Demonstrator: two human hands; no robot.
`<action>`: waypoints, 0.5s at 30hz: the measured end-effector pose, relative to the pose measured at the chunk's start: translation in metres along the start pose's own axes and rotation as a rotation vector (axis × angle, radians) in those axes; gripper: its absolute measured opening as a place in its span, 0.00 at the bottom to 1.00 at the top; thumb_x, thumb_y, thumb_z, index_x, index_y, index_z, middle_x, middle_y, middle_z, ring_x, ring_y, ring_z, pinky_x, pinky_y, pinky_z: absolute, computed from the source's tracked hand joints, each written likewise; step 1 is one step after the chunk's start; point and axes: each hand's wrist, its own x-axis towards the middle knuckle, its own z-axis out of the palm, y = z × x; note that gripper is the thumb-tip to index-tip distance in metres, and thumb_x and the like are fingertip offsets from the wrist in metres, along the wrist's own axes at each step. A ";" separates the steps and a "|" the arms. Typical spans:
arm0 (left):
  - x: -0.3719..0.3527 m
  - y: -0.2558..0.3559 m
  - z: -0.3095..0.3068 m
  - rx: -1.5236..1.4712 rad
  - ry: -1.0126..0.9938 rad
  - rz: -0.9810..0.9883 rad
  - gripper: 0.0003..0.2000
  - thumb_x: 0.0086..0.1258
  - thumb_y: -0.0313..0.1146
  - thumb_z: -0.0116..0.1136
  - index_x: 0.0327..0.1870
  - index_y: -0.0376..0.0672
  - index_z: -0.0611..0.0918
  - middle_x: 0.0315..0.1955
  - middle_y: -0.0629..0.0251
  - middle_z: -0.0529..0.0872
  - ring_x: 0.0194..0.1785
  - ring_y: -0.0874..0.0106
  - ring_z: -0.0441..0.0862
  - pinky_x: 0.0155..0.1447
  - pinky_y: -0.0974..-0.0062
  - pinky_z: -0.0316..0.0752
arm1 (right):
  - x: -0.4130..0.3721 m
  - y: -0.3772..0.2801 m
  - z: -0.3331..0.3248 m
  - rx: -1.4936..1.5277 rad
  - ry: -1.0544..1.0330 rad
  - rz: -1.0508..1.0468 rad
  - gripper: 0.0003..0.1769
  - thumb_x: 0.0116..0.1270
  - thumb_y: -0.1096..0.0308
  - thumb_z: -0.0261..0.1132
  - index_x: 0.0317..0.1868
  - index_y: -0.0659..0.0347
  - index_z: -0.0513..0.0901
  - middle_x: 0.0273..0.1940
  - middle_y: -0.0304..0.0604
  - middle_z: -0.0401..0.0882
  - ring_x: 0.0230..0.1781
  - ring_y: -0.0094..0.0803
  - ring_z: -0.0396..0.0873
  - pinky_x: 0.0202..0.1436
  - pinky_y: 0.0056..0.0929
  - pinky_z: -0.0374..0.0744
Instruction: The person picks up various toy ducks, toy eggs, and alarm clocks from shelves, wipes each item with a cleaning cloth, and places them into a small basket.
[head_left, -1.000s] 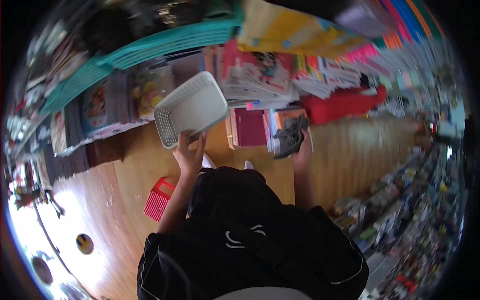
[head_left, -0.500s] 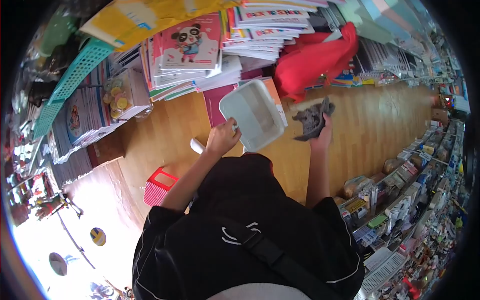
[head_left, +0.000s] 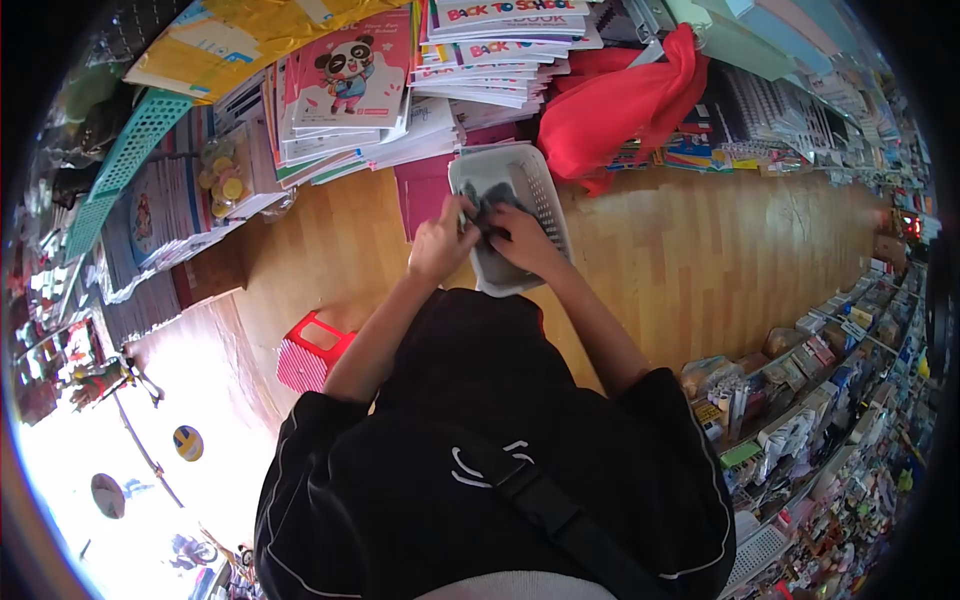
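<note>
A pale grey plastic basket (head_left: 552, 207) with slotted sides is tilted in front of my body, above the wooden floor. My left hand (head_left: 443, 240) grips its left rim with bent fingers. Inside the basket, my right hand (head_left: 522, 238) presses a dark grey cloth (head_left: 490, 197) against the inner surface, fingers bent over it. The cloth is partly hidden by the fingers. Behind the basket lies a dark pink book (head_left: 415, 190).
Stacked booklets (head_left: 345, 85) and a red cloth or bag (head_left: 620, 110) line the far side. A red stool (head_left: 315, 350) stands at the lower left. Crowded shelves (head_left: 800, 400) run along the right. A teal basket (head_left: 130, 150) is at upper left.
My right hand has moved left with the grey cloth, from beside the basket to inside it. The basket has turned more upright in view, with my left hand still at its left rim.
</note>
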 end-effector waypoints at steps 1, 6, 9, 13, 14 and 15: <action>0.000 -0.007 0.001 0.007 0.002 -0.006 0.12 0.52 0.29 0.56 0.36 0.42 0.68 0.18 0.59 0.78 0.23 0.61 0.78 0.27 0.65 0.72 | -0.004 0.003 0.001 -0.034 -0.127 -0.022 0.16 0.47 0.73 0.57 0.39 0.67 0.77 0.45 0.58 0.70 0.46 0.52 0.70 0.50 0.39 0.69; 0.005 -0.029 0.013 -0.018 0.278 -0.004 0.15 0.57 0.26 0.51 0.43 0.38 0.63 0.22 0.54 0.78 0.23 0.57 0.78 0.26 0.62 0.71 | -0.012 -0.005 0.014 0.020 -0.404 0.067 0.19 0.47 0.70 0.58 0.43 0.65 0.76 0.43 0.58 0.72 0.47 0.51 0.70 0.51 0.41 0.68; 0.015 -0.032 0.011 -0.012 0.301 -0.045 0.19 0.57 0.25 0.51 0.49 0.38 0.62 0.22 0.54 0.77 0.24 0.54 0.77 0.26 0.60 0.71 | -0.016 -0.020 0.011 -0.301 -0.217 -0.149 0.21 0.47 0.70 0.59 0.45 0.64 0.72 0.38 0.53 0.72 0.42 0.49 0.72 0.45 0.39 0.71; 0.024 -0.010 -0.005 -0.006 0.262 -0.060 0.33 0.56 0.27 0.52 0.62 0.40 0.51 0.23 0.55 0.77 0.22 0.56 0.76 0.26 0.61 0.71 | -0.008 -0.027 0.006 -0.687 0.035 -0.204 0.15 0.45 0.69 0.58 0.38 0.58 0.74 0.33 0.44 0.69 0.35 0.40 0.70 0.37 0.37 0.69; 0.028 -0.006 -0.007 0.013 0.250 -0.050 0.37 0.55 0.29 0.53 0.65 0.41 0.47 0.24 0.56 0.77 0.21 0.59 0.76 0.26 0.62 0.71 | -0.007 -0.024 0.000 -0.712 0.011 -0.310 0.13 0.45 0.71 0.58 0.36 0.58 0.74 0.32 0.43 0.68 0.35 0.40 0.69 0.37 0.36 0.69; 0.029 -0.003 -0.008 0.010 0.260 -0.054 0.37 0.55 0.29 0.53 0.65 0.41 0.47 0.24 0.56 0.77 0.21 0.59 0.76 0.26 0.62 0.71 | -0.007 -0.030 -0.005 -0.734 -0.020 -0.411 0.12 0.46 0.72 0.58 0.34 0.59 0.75 0.31 0.43 0.68 0.36 0.39 0.69 0.37 0.35 0.69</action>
